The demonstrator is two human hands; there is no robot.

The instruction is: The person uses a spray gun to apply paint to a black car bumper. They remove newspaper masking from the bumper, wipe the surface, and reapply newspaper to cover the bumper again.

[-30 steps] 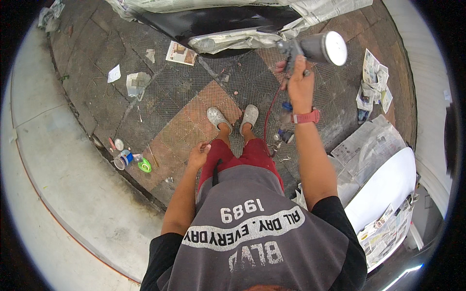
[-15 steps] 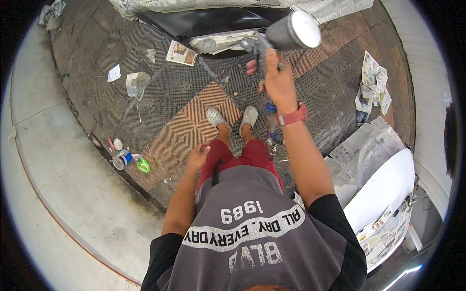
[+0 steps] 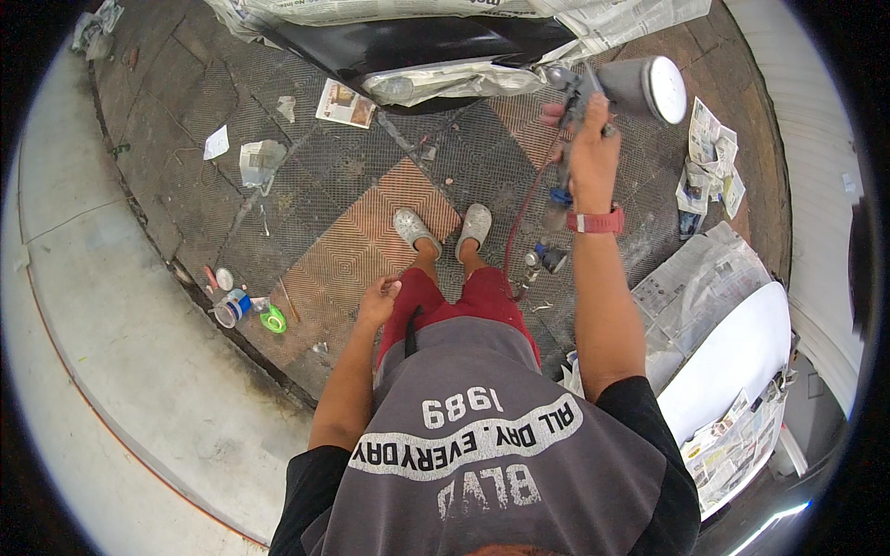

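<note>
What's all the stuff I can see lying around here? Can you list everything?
spray gun: one, grey with a pale round cup, held up at upper right
hose: one, red, hanging below the gun
black panel: one, masked with newspaper, top
white panel: one, newspaper around it, right
newspaper sheets: several, floor, right
tape roll: one, green, floor, left
shoes: two, grey, centre
right hand: grips the gun
left hand: empty, by the thigh
</note>
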